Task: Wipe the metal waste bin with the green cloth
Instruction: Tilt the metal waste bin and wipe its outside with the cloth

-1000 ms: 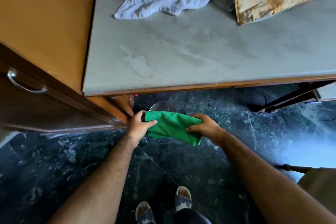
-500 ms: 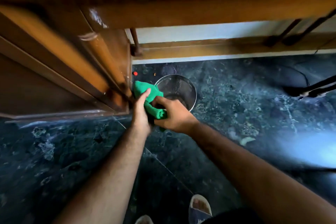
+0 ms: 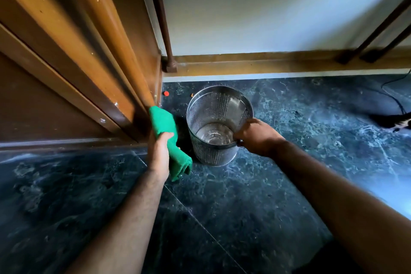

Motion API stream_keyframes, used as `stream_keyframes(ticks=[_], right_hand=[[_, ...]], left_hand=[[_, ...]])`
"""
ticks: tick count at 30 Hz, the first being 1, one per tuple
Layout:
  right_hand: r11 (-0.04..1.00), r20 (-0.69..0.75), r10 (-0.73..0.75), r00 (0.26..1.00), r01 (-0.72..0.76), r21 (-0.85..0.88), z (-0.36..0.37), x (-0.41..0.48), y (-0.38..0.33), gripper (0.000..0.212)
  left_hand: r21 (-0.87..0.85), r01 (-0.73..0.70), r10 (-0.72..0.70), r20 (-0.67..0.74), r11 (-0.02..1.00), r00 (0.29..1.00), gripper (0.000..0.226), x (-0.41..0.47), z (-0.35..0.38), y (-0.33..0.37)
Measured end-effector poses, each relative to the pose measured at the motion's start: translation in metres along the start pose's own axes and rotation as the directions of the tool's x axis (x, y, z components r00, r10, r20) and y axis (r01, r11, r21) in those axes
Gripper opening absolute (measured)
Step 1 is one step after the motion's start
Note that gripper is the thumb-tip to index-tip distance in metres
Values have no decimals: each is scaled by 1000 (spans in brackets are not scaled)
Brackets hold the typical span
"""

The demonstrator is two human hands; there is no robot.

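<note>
A perforated metal waste bin stands upright on the dark marble floor, close to the wall; its inside looks empty. My right hand grips the bin's near right rim, fingers curled over the edge. The folded green cloth hangs from my left hand, which is closed around its middle, just left of the bin and apart from it. The cloth's upper end rests near the wooden furniture corner.
A brown wooden cabinet fills the left side, right beside the cloth. A dark metal leg and a wooden skirting run along the white wall behind the bin. A small red dot lies on the floor. Cables lie far right.
The view dropped under the ledge toward the floor. My right hand let go of the cloth and took the bin's rim. My left hand now holds the cloth alone, left of the bin.
</note>
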State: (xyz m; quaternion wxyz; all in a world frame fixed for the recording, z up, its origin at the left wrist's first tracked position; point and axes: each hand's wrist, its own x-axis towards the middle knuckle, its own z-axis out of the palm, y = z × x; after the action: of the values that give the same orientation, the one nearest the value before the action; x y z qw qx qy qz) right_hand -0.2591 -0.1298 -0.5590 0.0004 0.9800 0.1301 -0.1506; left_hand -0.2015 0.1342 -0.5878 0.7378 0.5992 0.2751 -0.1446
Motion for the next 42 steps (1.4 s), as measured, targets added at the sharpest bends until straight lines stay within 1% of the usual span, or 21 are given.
stream_keyframes(ticks=[4,6,9,11,14,17,18,19,20,22,25,27,29,31,33,35,37,38,39,40,42], right_hand=[[989,-91,-40,995,53,135,-3,4,-6,21],[953,-148,-11,989,55,298,-4,3,-11,25],[882,-142,48,989,24,470,-7,1,-16,18],[842,-142,115,983,-21,539,-7,0,-15,15],[818,-170,173,970,-45,574,-8,-3,-18,13],[806,-209,201,957,-41,590,-7,-4,-22,10],[796,-215,220,951,-48,603,-5,-4,-23,13],[788,-220,237,946,-55,613,-3,-4,-23,17],[781,-212,255,943,-72,620,-2,-5,-22,18],[766,-186,297,937,-118,632,0,-8,-19,17],[733,-186,370,910,-163,660,5,-16,-12,17],[682,-182,423,888,-179,709,8,-23,-9,16],[658,-180,444,878,-182,731,8,-24,-10,19],[694,-212,421,882,-162,702,7,-20,-16,19],[731,-269,415,869,-142,668,9,-14,-21,25],[733,-283,443,850,-162,661,11,-11,-21,33],[713,-250,479,842,-206,670,12,-11,-20,53],[701,-231,498,836,-231,675,12,-12,-18,60],[690,-216,514,830,-251,679,10,-14,-17,62],[676,-196,532,824,-274,684,9,-15,-16,58],[637,-164,552,817,-286,716,7,-19,-13,44]], left_hand=[[117,-106,109,-16,987,994,50,12,-1,-24],[168,-191,195,-8,967,981,39,2,6,-23],[232,-359,363,29,904,931,52,-19,22,-10],[321,-500,498,93,805,862,53,-33,37,-6],[479,-661,634,248,577,733,58,-47,66,-9],[645,-705,721,334,294,607,62,-44,99,-26],[672,-703,748,339,231,570,60,-41,106,-30],[679,-701,756,337,217,561,59,-36,112,-33],[673,-703,765,321,231,558,59,-32,115,-35],[627,-690,746,249,362,618,63,-24,118,-34],[611,-479,544,93,630,834,56,-3,114,-35],[669,-291,346,54,684,937,58,17,93,-48],[675,-162,205,17,720,979,65,29,64,-65],[654,-42,86,-35,756,996,68,36,44,-77],[620,22,9,-47,784,999,70,42,45,-71],[594,3,-4,0,805,1000,77,45,64,-52],[596,-118,73,100,794,992,76,37,95,-28],[595,-230,171,155,770,973,68,28,112,-16],[558,-382,310,224,737,924,59,16,126,-7],[508,-540,450,300,671,841,52,5,136,-4],[451,-752,634,414,480,653,47,-13,139,-17]])
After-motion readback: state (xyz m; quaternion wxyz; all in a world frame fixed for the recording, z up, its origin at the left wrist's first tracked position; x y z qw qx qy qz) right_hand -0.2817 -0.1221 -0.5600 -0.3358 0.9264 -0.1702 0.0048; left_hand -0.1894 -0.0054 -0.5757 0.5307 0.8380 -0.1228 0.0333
